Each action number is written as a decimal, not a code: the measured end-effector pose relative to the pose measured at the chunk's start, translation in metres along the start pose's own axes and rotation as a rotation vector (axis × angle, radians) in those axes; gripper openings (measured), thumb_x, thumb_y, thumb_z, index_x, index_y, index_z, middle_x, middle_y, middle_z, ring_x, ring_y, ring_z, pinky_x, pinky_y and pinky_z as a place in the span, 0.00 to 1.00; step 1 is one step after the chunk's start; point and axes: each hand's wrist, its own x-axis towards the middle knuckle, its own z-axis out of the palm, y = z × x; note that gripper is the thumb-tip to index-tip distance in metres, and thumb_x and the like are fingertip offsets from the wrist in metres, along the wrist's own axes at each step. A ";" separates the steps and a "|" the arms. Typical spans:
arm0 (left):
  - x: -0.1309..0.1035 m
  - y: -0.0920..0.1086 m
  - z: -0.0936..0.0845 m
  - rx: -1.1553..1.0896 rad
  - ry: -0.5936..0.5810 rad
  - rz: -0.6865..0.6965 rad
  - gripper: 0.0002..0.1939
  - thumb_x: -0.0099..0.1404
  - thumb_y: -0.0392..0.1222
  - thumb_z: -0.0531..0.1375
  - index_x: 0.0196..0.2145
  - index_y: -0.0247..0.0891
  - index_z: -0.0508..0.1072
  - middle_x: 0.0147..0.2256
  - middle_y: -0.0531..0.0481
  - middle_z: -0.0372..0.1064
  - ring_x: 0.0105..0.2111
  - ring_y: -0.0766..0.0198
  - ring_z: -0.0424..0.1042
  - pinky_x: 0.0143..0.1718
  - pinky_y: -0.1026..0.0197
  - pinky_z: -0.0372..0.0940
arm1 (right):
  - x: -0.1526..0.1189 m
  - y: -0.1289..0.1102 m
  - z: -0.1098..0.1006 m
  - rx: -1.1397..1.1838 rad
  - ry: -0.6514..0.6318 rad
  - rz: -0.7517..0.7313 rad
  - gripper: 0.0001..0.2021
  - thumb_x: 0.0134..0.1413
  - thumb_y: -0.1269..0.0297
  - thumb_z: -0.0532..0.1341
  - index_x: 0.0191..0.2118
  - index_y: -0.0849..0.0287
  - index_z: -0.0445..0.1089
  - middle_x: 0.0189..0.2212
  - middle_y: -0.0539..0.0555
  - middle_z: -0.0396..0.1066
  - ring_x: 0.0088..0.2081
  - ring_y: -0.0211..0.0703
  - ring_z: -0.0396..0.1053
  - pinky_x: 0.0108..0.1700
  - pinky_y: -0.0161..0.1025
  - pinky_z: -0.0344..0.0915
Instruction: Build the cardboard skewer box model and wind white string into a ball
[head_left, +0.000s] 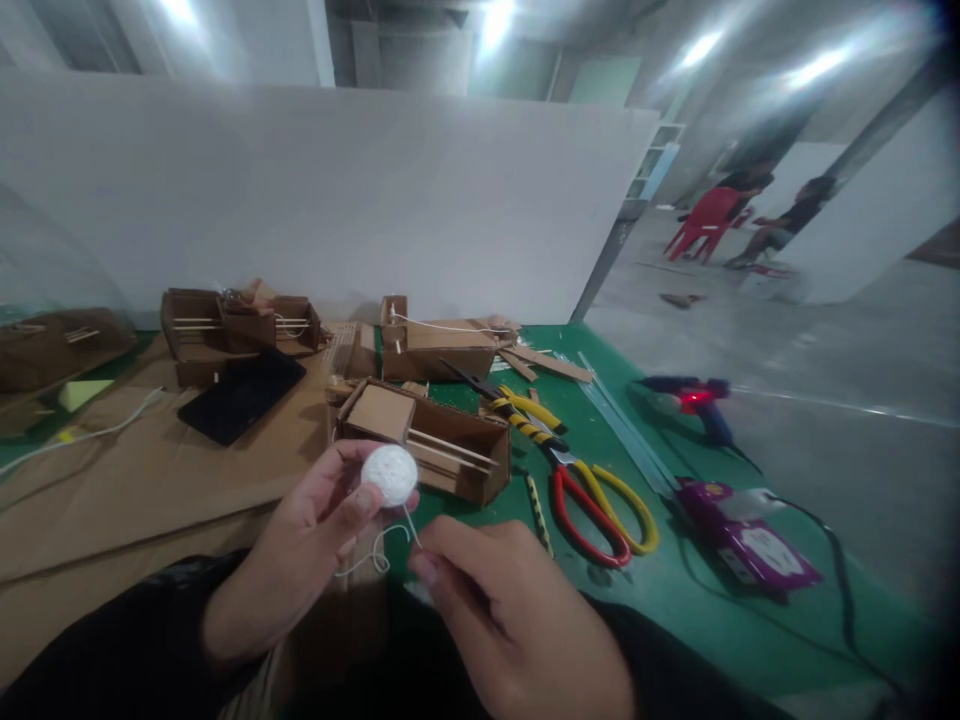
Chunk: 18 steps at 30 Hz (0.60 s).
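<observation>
The white ball [390, 476] is gripped by the left hand [316, 512] — its thread [412, 527], stretched down and to the right, is pinched by the right hand [517, 595].

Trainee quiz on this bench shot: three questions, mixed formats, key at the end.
1. Multiple choice. Which hand pinches the strand hanging from the white string ball? A) left B) right C) neither

2. True or false: the scissors with one red and one yellow handle lie on the green table.

3. Fill in the blank: the light on the glue gun glows ____.

Key: 1. B, the right hand. 2. True. 3. Red.
</observation>
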 end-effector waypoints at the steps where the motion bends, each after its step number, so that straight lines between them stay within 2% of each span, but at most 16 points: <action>1: -0.001 0.000 0.000 0.044 -0.030 0.000 0.16 0.64 0.46 0.66 0.47 0.42 0.71 0.42 0.49 0.74 0.43 0.61 0.73 0.46 0.62 0.67 | 0.000 -0.002 -0.003 -0.033 0.009 -0.016 0.12 0.64 0.67 0.51 0.27 0.57 0.54 0.19 0.45 0.52 0.20 0.33 0.50 0.24 0.36 0.44; 5: -0.003 0.001 0.000 0.147 -0.137 0.005 0.16 0.63 0.45 0.67 0.47 0.41 0.72 0.40 0.50 0.74 0.39 0.65 0.71 0.40 0.67 0.66 | 0.001 -0.003 -0.014 -0.177 0.055 -0.205 0.08 0.60 0.72 0.52 0.28 0.58 0.59 0.21 0.48 0.59 0.22 0.36 0.53 0.26 0.38 0.44; 7: -0.004 0.000 0.000 0.156 -0.158 -0.030 0.17 0.63 0.45 0.67 0.48 0.40 0.73 0.40 0.49 0.73 0.39 0.64 0.71 0.40 0.65 0.66 | 0.004 0.001 -0.017 -0.261 0.100 -0.322 0.08 0.58 0.73 0.53 0.29 0.59 0.63 0.23 0.49 0.63 0.25 0.37 0.55 0.28 0.39 0.46; 9: -0.004 -0.001 0.000 0.161 -0.193 -0.067 0.18 0.63 0.45 0.67 0.49 0.39 0.73 0.40 0.47 0.73 0.39 0.62 0.72 0.41 0.63 0.67 | 0.007 0.005 -0.017 -0.331 0.177 -0.374 0.09 0.59 0.73 0.54 0.29 0.60 0.66 0.24 0.50 0.63 0.26 0.38 0.56 0.29 0.39 0.48; 11: -0.004 -0.002 -0.001 0.152 -0.234 -0.089 0.19 0.62 0.45 0.67 0.49 0.39 0.73 0.40 0.47 0.73 0.40 0.61 0.72 0.42 0.62 0.67 | 0.010 0.009 -0.017 -0.350 0.242 -0.379 0.11 0.63 0.70 0.55 0.30 0.61 0.70 0.23 0.50 0.61 0.27 0.38 0.56 0.29 0.38 0.49; 14: -0.003 -0.003 -0.001 0.134 -0.273 -0.101 0.18 0.61 0.45 0.68 0.47 0.39 0.73 0.40 0.47 0.73 0.41 0.60 0.72 0.43 0.61 0.66 | 0.014 0.017 -0.016 -0.267 0.278 -0.340 0.11 0.66 0.65 0.57 0.37 0.61 0.76 0.24 0.50 0.59 0.26 0.37 0.58 0.28 0.35 0.52; 18: -0.004 -0.004 -0.003 0.150 -0.279 -0.094 0.20 0.59 0.44 0.70 0.47 0.41 0.71 0.42 0.49 0.71 0.42 0.62 0.71 0.43 0.63 0.66 | 0.021 0.026 -0.016 -0.052 0.298 -0.295 0.07 0.64 0.66 0.61 0.39 0.61 0.77 0.27 0.51 0.66 0.28 0.36 0.63 0.29 0.32 0.58</action>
